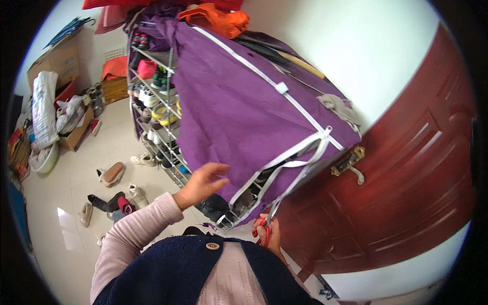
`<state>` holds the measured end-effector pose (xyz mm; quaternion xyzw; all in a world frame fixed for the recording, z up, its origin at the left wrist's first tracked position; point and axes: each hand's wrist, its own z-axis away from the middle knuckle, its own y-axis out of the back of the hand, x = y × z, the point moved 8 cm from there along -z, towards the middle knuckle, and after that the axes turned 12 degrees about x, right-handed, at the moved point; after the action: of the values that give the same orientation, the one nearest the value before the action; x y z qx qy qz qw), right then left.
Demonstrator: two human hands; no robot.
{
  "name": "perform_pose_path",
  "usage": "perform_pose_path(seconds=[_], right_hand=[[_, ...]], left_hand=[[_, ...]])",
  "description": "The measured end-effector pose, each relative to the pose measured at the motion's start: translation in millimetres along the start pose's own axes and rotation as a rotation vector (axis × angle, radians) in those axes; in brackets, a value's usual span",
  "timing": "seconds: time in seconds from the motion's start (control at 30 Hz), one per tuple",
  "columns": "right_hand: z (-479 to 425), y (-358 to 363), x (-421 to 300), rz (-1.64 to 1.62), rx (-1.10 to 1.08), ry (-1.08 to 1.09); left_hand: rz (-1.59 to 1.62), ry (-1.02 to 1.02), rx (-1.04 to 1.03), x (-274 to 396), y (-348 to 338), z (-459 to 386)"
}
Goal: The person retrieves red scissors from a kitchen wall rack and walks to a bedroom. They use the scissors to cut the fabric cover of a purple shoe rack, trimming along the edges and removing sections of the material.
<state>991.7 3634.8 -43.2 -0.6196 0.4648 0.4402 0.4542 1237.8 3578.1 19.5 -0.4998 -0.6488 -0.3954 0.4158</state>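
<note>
A shoe rack under a purple fabric cover (232, 95) with white edging tape (297, 108) stands before me. At its near corner the cover gapes, its white-trimmed edges (263, 167) parted around the metal rack frame (225, 222). My left hand (204, 185), slightly blurred, is against or just above the cover's lower left part, thumb and fingers apart with nothing between them. Close to my body, my right hand (275, 234) holds red-handled scissors (265, 230). Their blades point up beside a white strip (280, 198) on the cover; whether they touch it cannot be seen.
Shoes fill the open shelves (158, 93) at left, and several lie on the tiled floor (68, 198). A dark red door (396, 183) with a brass handle (352, 167) stands close at right. Orange cloth (219, 19) rests on top. Cardboard boxes (57, 63) and bags line the left wall.
</note>
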Motion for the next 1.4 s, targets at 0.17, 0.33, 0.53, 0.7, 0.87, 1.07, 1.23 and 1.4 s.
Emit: perform_pose_path(seconds=[0.17, 0.33, 0.53, 0.7, 0.87, 1.07, 1.23, 1.4], right_hand=[[10, 31, -9, 0.086, 0.112, 0.023], [20, 60, -12, 0.020, 0.208, -0.002], [23, 79, -24, -0.004, 0.190, 0.006], [17, 92, -27, -0.044, 0.211, 0.020], [2, 101, -29, -0.030, 0.207, 0.057], [-5, 106, -25, 0.049, 0.184, 0.064], [-3, 108, -6, 0.046, 0.172, -0.047], [1, 99, 3, 0.037, 0.113, -0.102]], left_hand=[[0.021, -0.396, -0.147, 99, -85, -22], [-0.055, -0.438, -0.012, 149, -128, -42], [0.079, -0.078, -0.123, 105, -153, -58], [0.553, 0.340, -0.339, 91, -147, -45], [0.463, 0.147, -0.223, 85, -137, -51], [0.425, 0.129, -0.312, 64, -141, -41], [0.144, 0.201, -0.333, 35, -135, -34], [-0.684, -0.407, 0.081, 11, -98, -28]])
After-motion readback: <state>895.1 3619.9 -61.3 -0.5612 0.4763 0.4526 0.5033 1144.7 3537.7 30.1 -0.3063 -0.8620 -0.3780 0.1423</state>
